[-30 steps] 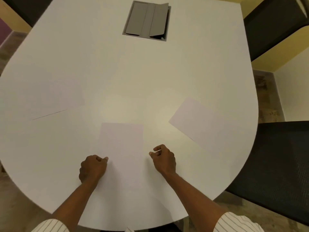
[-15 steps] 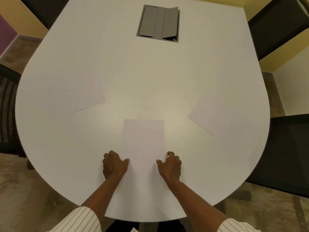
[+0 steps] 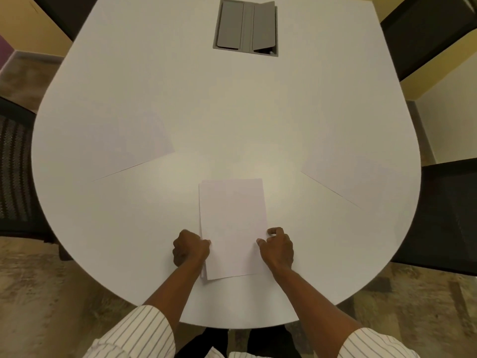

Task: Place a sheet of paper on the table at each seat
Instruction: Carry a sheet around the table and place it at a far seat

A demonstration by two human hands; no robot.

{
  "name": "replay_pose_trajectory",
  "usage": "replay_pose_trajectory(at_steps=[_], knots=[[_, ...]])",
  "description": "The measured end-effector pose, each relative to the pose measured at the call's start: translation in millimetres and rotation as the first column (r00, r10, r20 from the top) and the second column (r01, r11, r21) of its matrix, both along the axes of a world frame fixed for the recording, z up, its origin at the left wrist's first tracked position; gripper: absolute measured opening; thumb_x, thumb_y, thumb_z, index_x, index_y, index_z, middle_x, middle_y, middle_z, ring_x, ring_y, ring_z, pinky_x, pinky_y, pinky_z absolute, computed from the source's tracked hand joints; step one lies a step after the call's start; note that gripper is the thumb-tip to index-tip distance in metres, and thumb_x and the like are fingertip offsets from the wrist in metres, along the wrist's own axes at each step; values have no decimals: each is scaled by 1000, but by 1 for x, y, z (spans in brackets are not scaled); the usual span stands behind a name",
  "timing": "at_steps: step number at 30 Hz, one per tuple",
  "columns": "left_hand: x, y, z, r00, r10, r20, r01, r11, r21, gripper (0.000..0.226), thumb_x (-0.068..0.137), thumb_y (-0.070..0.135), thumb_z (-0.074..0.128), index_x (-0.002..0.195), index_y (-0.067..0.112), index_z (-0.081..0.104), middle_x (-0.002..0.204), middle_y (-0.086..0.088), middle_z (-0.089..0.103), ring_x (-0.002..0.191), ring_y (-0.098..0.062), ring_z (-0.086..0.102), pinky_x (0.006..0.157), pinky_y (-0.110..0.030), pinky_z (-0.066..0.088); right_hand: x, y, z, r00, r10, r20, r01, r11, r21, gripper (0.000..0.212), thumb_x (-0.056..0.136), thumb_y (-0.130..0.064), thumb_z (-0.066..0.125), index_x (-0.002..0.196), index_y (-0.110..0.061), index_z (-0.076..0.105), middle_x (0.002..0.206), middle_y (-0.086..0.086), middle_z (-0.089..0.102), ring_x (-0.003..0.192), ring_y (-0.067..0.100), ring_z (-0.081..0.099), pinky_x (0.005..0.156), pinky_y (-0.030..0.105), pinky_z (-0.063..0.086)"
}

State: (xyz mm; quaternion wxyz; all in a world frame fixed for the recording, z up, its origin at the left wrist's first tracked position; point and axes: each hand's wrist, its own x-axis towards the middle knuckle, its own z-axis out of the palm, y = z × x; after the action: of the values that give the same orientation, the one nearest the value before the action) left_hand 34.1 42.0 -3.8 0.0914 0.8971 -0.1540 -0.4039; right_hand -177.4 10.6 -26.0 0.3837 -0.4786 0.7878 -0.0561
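The small stack of paper [image 3: 232, 226] is lying on the white table [image 3: 232, 112] at the near edge, left hand [image 3: 189, 248] pinching its left side, right hand [image 3: 277, 248] curling loosely at its right; single sheets [image 3: 129, 148] are flanking it.

Paper stack [image 3: 233, 226] ctr near table [image 3: 232, 112] edge, sheet [image 3: 129, 148] left, sheet [image 3: 353, 171] right, hatch [image 3: 246, 24] behind

Matt table [image 3: 232, 112] (smooth); paper sheets [image 3: 232, 228].
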Motion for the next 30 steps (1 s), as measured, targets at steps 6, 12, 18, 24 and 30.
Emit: replay_pose_trajectory(at_steps=[6, 12, 18, 24, 30], knots=[[6, 18, -7, 999, -26, -46, 16, 976, -217, 13, 91, 20, 84, 100, 13, 77, 98, -6, 79, 97, -31, 74, 91, -43, 63, -7, 3, -3, 999, -34, 11, 34, 999, -1, 34, 91, -30, 80, 120, -20, 66, 118, 4, 74, 118, 28, 67, 99, 40, 55], [19, 41, -18, 966, -43, -256, -60, 922, -381, 10, 91, 8, 83, 100, 8, 78, 92, -14, 76, 85, -26, 69, 84, -42, 61, -20, -2, -4, 988, -128, 83, 131, 991, -22, 30, 88, -32, 86, 112, -22, 70, 99, -2, 73, 103, 24, 71, 96, 42, 58], [25, 59, -15, 924, -3, -383, -166, 898, -408, 10, 93, 6, 82, 101, 10, 78, 103, -19, 79, 98, -37, 76, 71, -31, 63, -27, -9, -6, 981, -87, 172, 93, 995, -26, 27, 88, -31, 89, 107, -21, 73, 94, -5, 75, 96, 20, 72, 90, 38, 58], [15, 67, -12, 934, 60, -353, -208, 893, -400, 12, 91, 7, 84, 101, 8, 78, 102, -19, 78, 91, -32, 75, 70, -32, 62, -32, -11, -3, 957, -100, 272, 113, 993, -31, 14, 89, -22, 88, 93, -20, 76, 89, -3, 77, 91, 21, 74, 85, 37, 61], [-2, 80, -1, 936, 171, -306, -282, 887, -366, 9, 93, 7, 82, 99, 10, 77, 88, -11, 74, 80, -26, 70, 74, -37, 63, -43, -17, 10, 942, 43, 334, -19, 997, -75, 11, 90, -22, 87, 96, -20, 79, 89, -4, 78, 91, 19, 75, 86, 34, 60]])
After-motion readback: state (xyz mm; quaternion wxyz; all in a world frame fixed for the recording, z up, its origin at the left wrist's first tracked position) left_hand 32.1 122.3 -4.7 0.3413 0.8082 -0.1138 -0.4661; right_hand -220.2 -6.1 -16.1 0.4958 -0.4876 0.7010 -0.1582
